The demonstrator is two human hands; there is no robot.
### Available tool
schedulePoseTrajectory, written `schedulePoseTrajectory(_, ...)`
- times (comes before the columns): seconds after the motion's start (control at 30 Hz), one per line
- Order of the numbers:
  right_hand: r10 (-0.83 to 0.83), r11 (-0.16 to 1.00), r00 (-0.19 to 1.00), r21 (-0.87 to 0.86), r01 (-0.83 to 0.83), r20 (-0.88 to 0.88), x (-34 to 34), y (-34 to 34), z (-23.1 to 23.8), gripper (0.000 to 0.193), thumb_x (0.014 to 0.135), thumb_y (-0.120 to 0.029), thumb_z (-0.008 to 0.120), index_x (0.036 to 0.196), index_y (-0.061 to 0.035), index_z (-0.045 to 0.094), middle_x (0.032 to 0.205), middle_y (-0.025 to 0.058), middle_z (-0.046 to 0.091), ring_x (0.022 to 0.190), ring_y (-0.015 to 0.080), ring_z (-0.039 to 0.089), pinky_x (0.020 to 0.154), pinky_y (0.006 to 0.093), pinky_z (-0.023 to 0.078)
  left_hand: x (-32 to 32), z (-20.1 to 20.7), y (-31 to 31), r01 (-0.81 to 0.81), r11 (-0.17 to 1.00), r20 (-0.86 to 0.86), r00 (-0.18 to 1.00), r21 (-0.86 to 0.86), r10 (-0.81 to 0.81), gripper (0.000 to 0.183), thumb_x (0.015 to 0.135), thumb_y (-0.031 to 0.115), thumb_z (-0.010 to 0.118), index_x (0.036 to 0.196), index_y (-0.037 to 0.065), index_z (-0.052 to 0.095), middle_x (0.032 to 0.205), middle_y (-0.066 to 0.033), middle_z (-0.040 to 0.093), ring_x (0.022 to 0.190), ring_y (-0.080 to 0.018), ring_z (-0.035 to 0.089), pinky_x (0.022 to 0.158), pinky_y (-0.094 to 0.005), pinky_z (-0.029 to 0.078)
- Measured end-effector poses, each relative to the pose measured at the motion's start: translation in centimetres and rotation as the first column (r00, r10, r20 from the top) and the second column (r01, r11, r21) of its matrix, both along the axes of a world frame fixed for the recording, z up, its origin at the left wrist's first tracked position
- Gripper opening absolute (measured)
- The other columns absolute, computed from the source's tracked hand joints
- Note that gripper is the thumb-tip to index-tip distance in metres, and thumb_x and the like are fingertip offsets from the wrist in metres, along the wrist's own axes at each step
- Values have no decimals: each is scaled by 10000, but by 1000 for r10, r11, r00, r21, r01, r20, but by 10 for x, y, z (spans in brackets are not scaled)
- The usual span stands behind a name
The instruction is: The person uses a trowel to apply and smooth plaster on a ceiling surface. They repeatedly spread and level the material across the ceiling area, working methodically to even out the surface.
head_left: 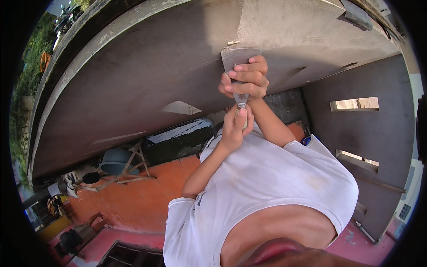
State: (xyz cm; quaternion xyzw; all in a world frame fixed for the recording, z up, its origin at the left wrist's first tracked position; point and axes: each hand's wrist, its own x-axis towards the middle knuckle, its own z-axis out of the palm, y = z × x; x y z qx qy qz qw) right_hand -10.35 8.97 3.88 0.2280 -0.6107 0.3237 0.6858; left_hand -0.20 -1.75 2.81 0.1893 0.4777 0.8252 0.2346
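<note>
One scraper (232, 58), double grip: handle clenched in left hand (238, 127), blade clasped under fingers of right hand (247, 78). Held up beyond the white shirt (275, 178), broad edge at the grey wall (178, 66); contact not clear. Progress, judging by finish only: probably partway. Pale, rougher patch (284, 31) past the blade, smooth dark grey to the left; can't tell coat from sunlight, so amount left uncertain. Small pale flake (233, 43) just off the edge. Scraper look: wide, flat, dull metal, smudged; narrow neck, handle mostly hidden. Farther out: blue-grey tub (116, 161) at a wooden stand (134, 155).
</note>
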Motion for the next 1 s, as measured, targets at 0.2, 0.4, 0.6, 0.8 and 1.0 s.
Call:
schedulePoseTrajectory(0.2, -4, 1000, 998, -1, 4, -60, -8, 2, 3, 351, 661, -47, 815, 753, -343, 651, 832, -153, 632, 846, 87, 618, 819, 327, 443, -3, 6, -1, -44, 997, -145, 989, -60, 35, 409, 1057, 430, 380, 908, 59, 467, 522, 18, 406, 452, -56, 355, 460, -232, 278)
schedulePoseTrajectory(0.4, -23, 1000, 999, -19, 22, -31, -4, -1, -4, 349, 661, -50, 811, 760, -344, 651, 836, -153, 629, 853, 87, 615, 807, 322, 442, -3, -4, -3, -35, 997, -39, 999, -65, 32, 410, 1059, 426, 380, 904, 57, 474, 527, 16, 413, 454, -59, 354, 458, -233, 280)
schedulePoseTrajectory(0.6, -7, 1000, 993, -19, 5, -122, -18, -4, 34, 327, 673, -74, 827, 736, -334, 638, 857, -154, 645, 868, 86, 617, 832, 326, 455, -14, 26, -5, -22, 999, -94, 995, -37, 19, 403, 1061, 422, 380, 914, 58, 473, 548, 16, 419, 458, -56, 356, 455, -231, 276)
schedulePoseTrajectory(0.8, -43, 999, 996, -21, 42, -75, -8, -2, 8, 328, 684, -80, 825, 730, -339, 628, 853, -169, 629, 858, 78, 613, 820, 318, 453, -7, 5, -5, -3, 998, -71, 998, -56, -1, 396, 1059, 418, 378, 909, 63, 471, 535, 11, 419, 453, -62, 354, 456, -234, 274)
schedulePoseTrajectory(1.0, -48, 999, 991, -5, 48, -125, -18, -1, 27, 295, 679, -91, 822, 756, -318, 649, 879, -157, 649, 870, 97, 616, 828, 336, 456, -17, 22, -2, -25, 998, -142, 990, -60, 16, 439, 1059, 477, 335, 926, 74, 444, 522, 10, 407, 444, -43, 318, 429, -226, 240)
